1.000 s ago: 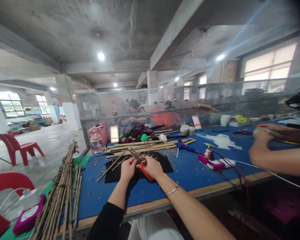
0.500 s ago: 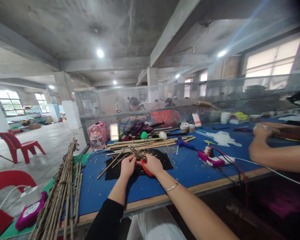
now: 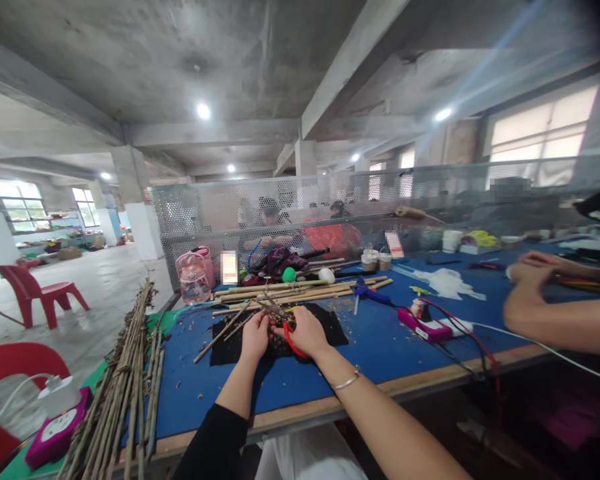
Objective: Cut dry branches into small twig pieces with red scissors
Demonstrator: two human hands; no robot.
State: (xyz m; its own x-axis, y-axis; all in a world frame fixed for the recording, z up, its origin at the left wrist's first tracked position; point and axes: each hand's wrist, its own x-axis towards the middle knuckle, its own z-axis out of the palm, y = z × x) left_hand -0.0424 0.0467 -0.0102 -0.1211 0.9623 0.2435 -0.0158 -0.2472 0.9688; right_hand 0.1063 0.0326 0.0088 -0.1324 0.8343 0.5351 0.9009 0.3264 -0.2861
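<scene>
My right hand [image 3: 307,331] is closed round the red handles of a pair of scissors [image 3: 291,341]. Their blades point up and to the left, slightly apart, just beyond my fingers. My left hand [image 3: 255,335] is pinched beside them, the fingertips on something small and brownish that I cannot make out. Both hands are over a black cloth [image 3: 335,327] strewn with brown scraps. Thin sticks [image 3: 223,338] lie across the cloth's left side, and longer pale sticks [image 3: 307,291] lie just beyond it.
A bundle of long twigs [image 3: 125,373] leans at the table's left edge. A blue glue gun [image 3: 373,293] and a purple power strip [image 3: 425,327] with cables lie to the right. A co-worker's hands [image 3: 530,270] are farther right. A perforated metal screen [image 3: 210,207] stands behind.
The scissor blades show a little more openly above my fingers. Both my hands stay in nearly the same place, and the view has shifted slightly. The co-worker's hands have moved a little.
</scene>
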